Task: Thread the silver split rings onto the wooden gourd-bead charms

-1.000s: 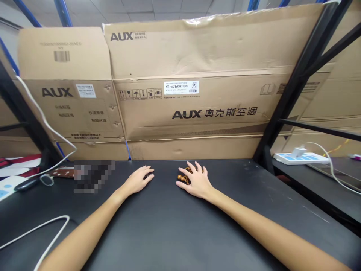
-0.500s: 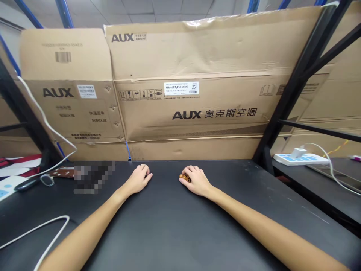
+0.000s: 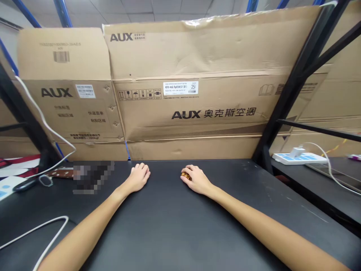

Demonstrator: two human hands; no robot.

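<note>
A small amber-brown piece (image 3: 186, 175) lies on the table just under the fingertips of the right hand (image 3: 196, 179), showing at the hand's inner edge, on the side toward the left hand. Its surface looks glossy and mottled, but the fingers cover most of it, so its long axis and full shape cannot be told. The right hand is clearly the nearer one, its fingers curled down and closed over the piece against the black tabletop (image 3: 180, 226). Well apart, left of those fingers, the left hand (image 3: 138, 178) rests with its fingers curled down; whether anything lies beneath them cannot be told. Beyond both sets of fingertips, an AUX carton (image 3: 191, 113) stands at the table's far edge. Farther left sits a pixelated patch (image 3: 93, 177), and farther right a white power strip (image 3: 299, 159).
</note>
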